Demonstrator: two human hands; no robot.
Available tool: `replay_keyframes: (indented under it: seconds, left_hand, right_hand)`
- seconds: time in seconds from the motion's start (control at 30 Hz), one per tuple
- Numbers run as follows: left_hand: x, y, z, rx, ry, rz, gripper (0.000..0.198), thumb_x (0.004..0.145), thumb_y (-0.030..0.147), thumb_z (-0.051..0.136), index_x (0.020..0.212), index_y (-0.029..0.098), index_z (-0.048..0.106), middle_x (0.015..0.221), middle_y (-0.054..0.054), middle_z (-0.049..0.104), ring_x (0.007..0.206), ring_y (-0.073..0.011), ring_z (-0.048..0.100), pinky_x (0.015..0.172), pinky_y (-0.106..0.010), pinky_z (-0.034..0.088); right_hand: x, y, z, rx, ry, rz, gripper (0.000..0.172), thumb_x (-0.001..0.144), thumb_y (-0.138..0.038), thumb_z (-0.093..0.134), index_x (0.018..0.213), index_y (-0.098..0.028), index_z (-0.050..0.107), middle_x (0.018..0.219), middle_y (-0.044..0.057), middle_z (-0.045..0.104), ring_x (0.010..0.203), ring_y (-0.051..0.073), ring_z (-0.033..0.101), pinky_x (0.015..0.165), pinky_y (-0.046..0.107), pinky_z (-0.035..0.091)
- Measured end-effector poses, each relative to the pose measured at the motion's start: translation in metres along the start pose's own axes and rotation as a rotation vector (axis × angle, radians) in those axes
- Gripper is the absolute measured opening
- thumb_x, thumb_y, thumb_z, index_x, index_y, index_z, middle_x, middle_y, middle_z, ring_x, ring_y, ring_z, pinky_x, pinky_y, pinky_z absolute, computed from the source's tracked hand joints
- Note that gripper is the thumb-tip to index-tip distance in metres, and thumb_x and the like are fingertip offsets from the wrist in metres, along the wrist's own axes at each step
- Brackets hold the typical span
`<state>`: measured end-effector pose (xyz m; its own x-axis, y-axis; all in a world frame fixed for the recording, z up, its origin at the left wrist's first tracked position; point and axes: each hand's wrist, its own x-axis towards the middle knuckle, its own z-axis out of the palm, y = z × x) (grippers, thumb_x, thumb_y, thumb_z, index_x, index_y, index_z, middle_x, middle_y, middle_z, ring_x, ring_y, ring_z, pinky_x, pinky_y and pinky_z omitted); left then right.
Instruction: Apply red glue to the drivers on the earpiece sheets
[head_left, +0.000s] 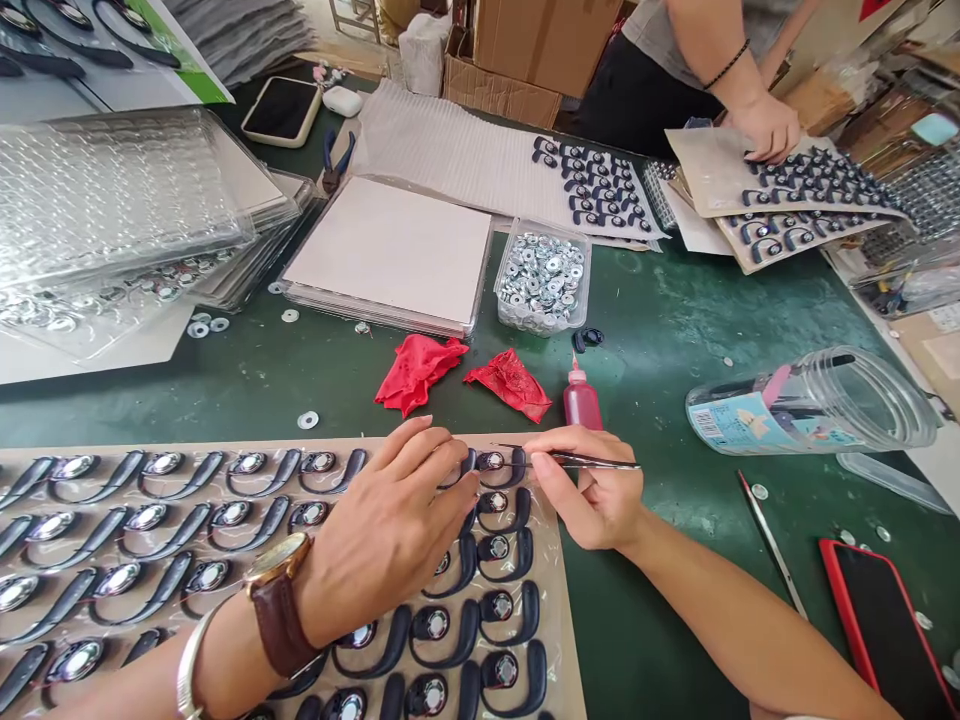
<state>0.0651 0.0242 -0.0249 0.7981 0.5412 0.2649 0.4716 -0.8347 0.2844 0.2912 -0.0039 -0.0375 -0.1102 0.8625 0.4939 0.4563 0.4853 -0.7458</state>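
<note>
My right hand (600,495) pinches a pair of dark tweezers (592,461), whose tips reach left to the speaker (491,461) of a black ear-hook part in the top right corner of the sheet. Beside that part, my left hand (397,520) hovers over or rests on the sheet with its fingers bent and apart; its thumb is hidden. Rows of black ear-hook parts (510,612) with round silver speakers lie on the film-covered brown sheet (562,640). My left forearm covers some of them. A small bottle of red liquid (582,402) stands just beyond my right hand.
Red cloths (420,372), a clear box (541,322) of metal discs and a stack of trays (390,250) lie beyond. At right are a plastic jar (810,400), a metal tool (772,545) and a red-cased phone (889,625). A co-worker's hand (766,125) handles another sheet.
</note>
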Motion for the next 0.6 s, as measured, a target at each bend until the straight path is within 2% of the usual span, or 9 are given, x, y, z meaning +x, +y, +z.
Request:
replay_keyframes:
  seconds: [0.1,0.2,0.27,0.33,0.4,0.43,0.5,0.53,0.6]
  left_hand:
    - [-0.001,0.005,-0.002,-0.008,0.036,-0.009,0.020,0.091,0.013,0.052,0.106,0.017,0.065,0.101,-0.008,0.062,0.101,-0.0231,0.055,0.098,-0.046,0.045]
    - [0.003,0.017,-0.008,-0.050,0.126,-0.094,0.039,0.092,0.018,0.054,0.131,0.013,0.052,0.116,-0.011,0.062,0.101,-0.0216,0.057,0.089,-0.037,0.050]
    - [0.008,0.024,-0.015,-0.128,0.158,-0.108,0.051,0.095,0.017,0.050,0.143,0.010,0.037,0.124,-0.012,0.061,0.105,-0.0182,0.059,0.088,-0.029,0.051]
    - [0.010,0.025,-0.024,-0.183,0.154,-0.101,0.053,0.095,0.013,0.044,0.147,0.010,0.030,0.119,-0.009,0.065,0.101,-0.0137,0.063,0.085,-0.023,0.052]
    - [0.005,0.019,-0.034,-0.175,0.167,-0.148,0.045,0.096,0.014,0.043,0.141,0.015,0.041,0.109,-0.005,0.069,0.090,-0.0117,0.067,0.077,-0.020,0.053]
    - [0.000,0.014,-0.040,-0.159,0.187,-0.194,0.036,0.096,0.018,0.046,0.132,0.017,0.051,0.104,-0.003,0.071,0.085,-0.0118,0.068,0.074,-0.020,0.053]
    - [-0.016,0.007,-0.049,-0.159,0.230,-0.290,0.019,0.096,0.028,0.051,0.109,0.021,0.063,0.096,0.000,0.072,0.080,-0.0116,0.069,0.071,-0.018,0.054]
    - [-0.026,0.005,-0.053,-0.172,0.235,-0.327,0.017,0.095,0.031,0.052,0.103,0.021,0.064,0.094,0.002,0.072,0.079,-0.0108,0.069,0.071,-0.016,0.053]
    - [-0.048,0.006,-0.056,-0.186,0.218,-0.343,0.019,0.096,0.033,0.052,0.104,0.022,0.064,0.096,0.003,0.072,0.081,-0.0087,0.069,0.075,-0.012,0.053]
  right_hand:
    - [0.000,-0.005,0.001,-0.014,0.028,0.008,0.015,0.084,-0.010,0.056,0.094,-0.021,0.062,0.070,0.000,0.070,0.049,0.011,0.063,0.046,0.023,0.048]
    - [0.004,-0.020,0.001,0.013,-0.010,0.079,0.016,0.085,-0.012,0.061,0.097,-0.022,0.058,0.071,-0.002,0.070,0.052,0.011,0.064,0.051,0.022,0.052]
    - [0.010,-0.031,-0.003,0.070,-0.163,0.092,0.023,0.085,-0.014,0.063,0.105,-0.022,0.054,0.080,-0.001,0.071,0.062,0.011,0.068,0.057,0.021,0.054]
    - [0.016,-0.037,-0.014,0.039,-0.358,0.030,0.036,0.087,-0.013,0.059,0.121,-0.021,0.048,0.100,0.005,0.071,0.081,0.014,0.071,0.066,0.022,0.056]
    - [0.021,-0.032,-0.031,-0.246,-0.459,-0.096,0.048,0.088,-0.007,0.051,0.133,-0.020,0.042,0.117,0.009,0.067,0.099,0.018,0.067,0.074,0.026,0.054]
    - [0.023,-0.026,-0.041,-0.486,-0.452,-0.163,0.052,0.087,-0.003,0.048,0.135,-0.022,0.042,0.118,0.010,0.066,0.100,0.020,0.066,0.074,0.028,0.052]
    - [0.022,-0.007,-0.059,-0.982,-0.480,-0.199,0.062,0.082,0.004,0.048,0.137,-0.025,0.045,0.111,0.010,0.066,0.090,0.022,0.063,0.067,0.031,0.044]
    - [0.020,0.004,-0.067,-1.144,-0.511,-0.217,0.067,0.080,0.006,0.049,0.138,-0.026,0.046,0.105,0.010,0.067,0.084,0.021,0.061,0.064,0.031,0.040]
    - [0.013,0.025,-0.079,-1.279,-0.574,-0.308,0.066,0.080,0.006,0.052,0.136,-0.027,0.049,0.093,0.008,0.067,0.075,0.020,0.057,0.061,0.031,0.034]
